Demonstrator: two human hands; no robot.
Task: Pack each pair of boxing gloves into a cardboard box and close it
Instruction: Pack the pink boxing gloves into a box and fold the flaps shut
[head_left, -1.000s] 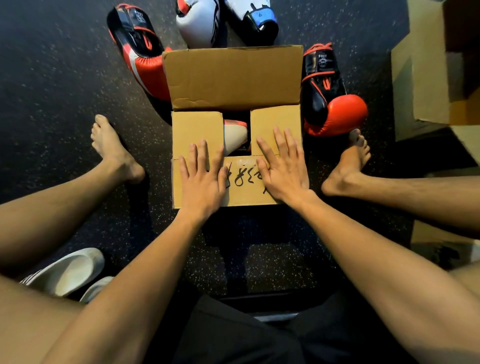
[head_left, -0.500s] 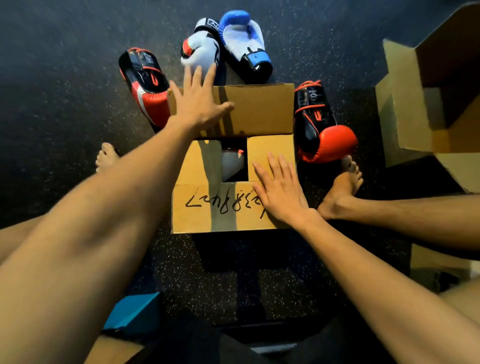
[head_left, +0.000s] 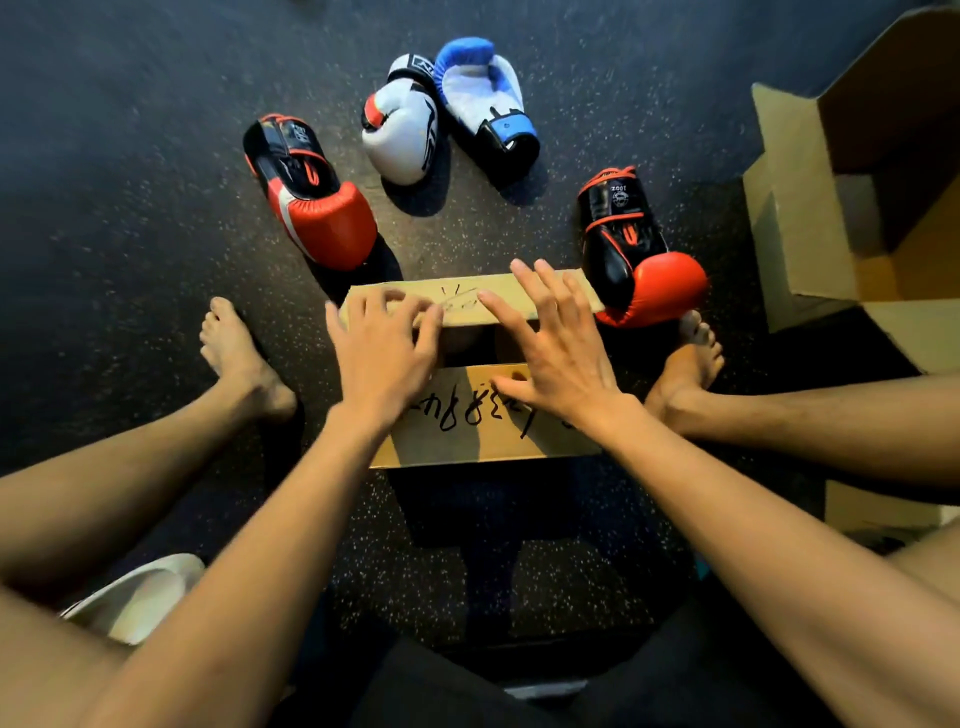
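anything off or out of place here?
Nothing spilled or damaged. One oddity: the white glove and the blue-and-white glove lying together on the floor are not a matching pair. The box is not shut yet: a dark gap shows under the far flap that the left hand and right hand rest on.

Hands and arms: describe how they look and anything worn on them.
The left hand and right hand are bare: no gloves, rings, watch or wristbands show. Both arms are bare too, with no sleeves anywhere in view.
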